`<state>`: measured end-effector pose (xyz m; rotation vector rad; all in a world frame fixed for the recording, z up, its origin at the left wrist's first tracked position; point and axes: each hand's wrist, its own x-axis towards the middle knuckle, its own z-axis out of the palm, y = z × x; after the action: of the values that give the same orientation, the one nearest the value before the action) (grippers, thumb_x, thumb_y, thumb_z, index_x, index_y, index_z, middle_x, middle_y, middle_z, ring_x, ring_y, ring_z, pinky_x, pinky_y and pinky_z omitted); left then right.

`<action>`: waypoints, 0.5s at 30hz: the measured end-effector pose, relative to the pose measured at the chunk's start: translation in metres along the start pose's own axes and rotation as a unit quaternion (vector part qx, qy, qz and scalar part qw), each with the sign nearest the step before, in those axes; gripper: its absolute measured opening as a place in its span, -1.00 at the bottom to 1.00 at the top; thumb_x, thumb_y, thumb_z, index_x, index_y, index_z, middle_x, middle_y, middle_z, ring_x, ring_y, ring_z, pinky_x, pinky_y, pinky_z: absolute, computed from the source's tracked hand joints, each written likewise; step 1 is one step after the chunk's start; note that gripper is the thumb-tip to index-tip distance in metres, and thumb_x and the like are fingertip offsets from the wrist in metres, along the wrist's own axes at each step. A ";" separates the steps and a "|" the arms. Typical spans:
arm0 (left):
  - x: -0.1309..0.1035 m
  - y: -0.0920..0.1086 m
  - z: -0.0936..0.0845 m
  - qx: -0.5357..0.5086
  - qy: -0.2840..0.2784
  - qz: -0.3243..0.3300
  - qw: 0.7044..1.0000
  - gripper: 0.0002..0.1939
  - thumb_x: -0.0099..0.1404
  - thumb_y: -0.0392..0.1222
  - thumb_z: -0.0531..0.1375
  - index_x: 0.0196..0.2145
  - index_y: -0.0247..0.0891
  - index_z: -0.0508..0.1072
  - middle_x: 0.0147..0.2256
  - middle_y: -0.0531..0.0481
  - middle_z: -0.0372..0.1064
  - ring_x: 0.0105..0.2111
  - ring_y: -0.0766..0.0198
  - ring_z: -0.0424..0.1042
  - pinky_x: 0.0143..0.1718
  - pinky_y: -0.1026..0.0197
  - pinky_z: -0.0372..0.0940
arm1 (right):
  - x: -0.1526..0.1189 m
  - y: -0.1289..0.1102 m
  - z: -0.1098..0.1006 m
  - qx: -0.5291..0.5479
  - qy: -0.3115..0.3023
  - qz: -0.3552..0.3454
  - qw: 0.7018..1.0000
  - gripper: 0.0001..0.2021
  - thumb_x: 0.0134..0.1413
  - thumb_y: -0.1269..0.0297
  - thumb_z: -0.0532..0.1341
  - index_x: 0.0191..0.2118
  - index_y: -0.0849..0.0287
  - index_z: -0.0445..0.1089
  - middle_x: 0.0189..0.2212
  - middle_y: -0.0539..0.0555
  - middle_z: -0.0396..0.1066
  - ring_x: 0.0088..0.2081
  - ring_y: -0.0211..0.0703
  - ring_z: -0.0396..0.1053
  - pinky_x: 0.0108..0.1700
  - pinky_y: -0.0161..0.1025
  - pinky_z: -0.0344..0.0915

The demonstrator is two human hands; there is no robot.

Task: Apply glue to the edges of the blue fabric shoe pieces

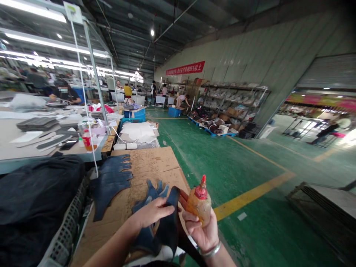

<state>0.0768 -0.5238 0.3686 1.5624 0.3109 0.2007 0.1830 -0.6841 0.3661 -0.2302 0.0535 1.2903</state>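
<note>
In my right hand [204, 231] is a squeeze glue bottle [200, 207], its red nozzle pointing up. The bottle is stained yellow and brown. My left hand [151, 212] pinches a dark blue leather piece [169, 226], thumb lying over its edge. Fingertips of my right hand, behind the bottle, come up to that piece's other side. More cut blue leather pieces [152, 192] lie just beyond my left hand. A row of overlapping blue leather pieces [112, 178] with finger-like ends rests on the cardboard [155, 163].
A plastic basket [65, 231] with black cloth [36, 200] stands at left. Behind it, a worktable [13, 150] holds grey stacks and a red-labelled bottle [87, 140]. A metal rack [325, 200] stands at right on the green floor [244, 174]. Several people work farther back.
</note>
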 end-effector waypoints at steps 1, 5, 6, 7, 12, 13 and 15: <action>-0.002 0.000 0.003 -0.033 -0.040 -0.011 0.999 -0.75 0.12 0.03 0.25 -0.37 -0.20 0.56 -0.36 -0.05 0.53 -0.28 0.09 0.47 -0.20 0.15 0.34 | 0.001 0.000 0.000 -0.006 -0.005 0.006 1.000 -0.40 -0.15 0.21 0.35 0.08 0.26 0.31 -0.12 0.19 0.51 -0.57 -0.48 0.15 -0.66 -0.63 0.14; -0.006 -0.002 0.010 -0.151 -0.086 -0.048 0.984 -0.66 0.19 0.09 0.18 -0.33 -0.25 0.53 -0.43 -0.06 0.50 -0.38 0.14 0.48 -0.23 0.14 0.34 | 0.003 -0.001 0.001 -0.060 -0.018 0.004 0.998 -0.45 -0.10 0.14 0.33 0.05 0.24 0.35 -0.16 0.21 0.51 -0.58 -0.46 0.14 -0.67 -0.62 0.08; -0.007 -0.001 0.010 -0.168 -0.073 -0.050 0.982 -0.67 0.18 0.09 0.19 -0.37 -0.26 0.51 -0.44 -0.06 0.49 -0.40 0.15 0.47 -0.24 0.14 0.34 | 0.002 -0.003 0.000 -0.078 -0.014 -0.004 0.997 -0.45 -0.10 0.13 0.33 0.05 0.23 0.35 -0.15 0.23 0.51 -0.58 -0.46 0.15 -0.67 -0.61 0.08; -0.009 -0.001 0.009 -0.178 -0.058 -0.048 0.981 -0.67 0.18 0.08 0.20 -0.39 -0.27 0.50 -0.45 -0.06 0.49 -0.41 0.15 0.47 -0.25 0.14 0.34 | 0.001 -0.006 -0.002 -0.098 -0.002 -0.018 0.995 -0.47 -0.10 0.12 0.34 0.03 0.21 0.37 -0.15 0.24 0.51 -0.58 -0.46 0.16 -0.66 -0.59 0.08; -0.019 0.008 0.003 -0.195 0.045 -0.043 0.979 -0.64 0.15 0.11 0.22 -0.36 -0.28 0.45 -0.52 0.00 0.45 -0.44 0.19 0.46 -0.28 0.17 0.34 | -0.013 -0.019 -0.017 -0.254 0.132 -0.207 0.936 -0.62 -0.22 0.09 0.43 -0.23 0.12 0.48 -0.32 0.10 0.52 -0.43 -0.21 0.37 -0.53 -0.39 0.28; -0.020 0.010 0.003 -0.191 0.061 -0.048 0.978 -0.62 0.14 0.14 0.22 -0.35 -0.28 0.43 -0.54 0.02 0.44 -0.46 0.20 0.45 -0.31 0.19 0.34 | -0.016 -0.020 -0.019 -0.296 0.141 -0.242 0.913 -0.60 -0.25 0.09 0.45 -0.22 0.12 0.47 -0.29 0.09 0.51 -0.36 -0.15 0.40 -0.44 -0.33 0.33; -0.023 0.013 0.003 -0.179 0.072 -0.052 0.980 -0.59 0.13 0.18 0.21 -0.35 -0.26 0.39 -0.58 0.03 0.43 -0.51 0.22 0.44 -0.37 0.21 0.33 | -0.022 -0.020 -0.022 -0.371 0.137 -0.281 0.874 -0.53 -0.25 0.07 0.44 -0.16 0.11 0.44 -0.23 0.10 0.48 -0.26 -0.08 0.40 -0.30 -0.24 0.36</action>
<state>0.0565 -0.5337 0.3833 1.1744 0.4429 0.2722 0.1976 -0.7146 0.3514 -1.0163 -0.2605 0.6306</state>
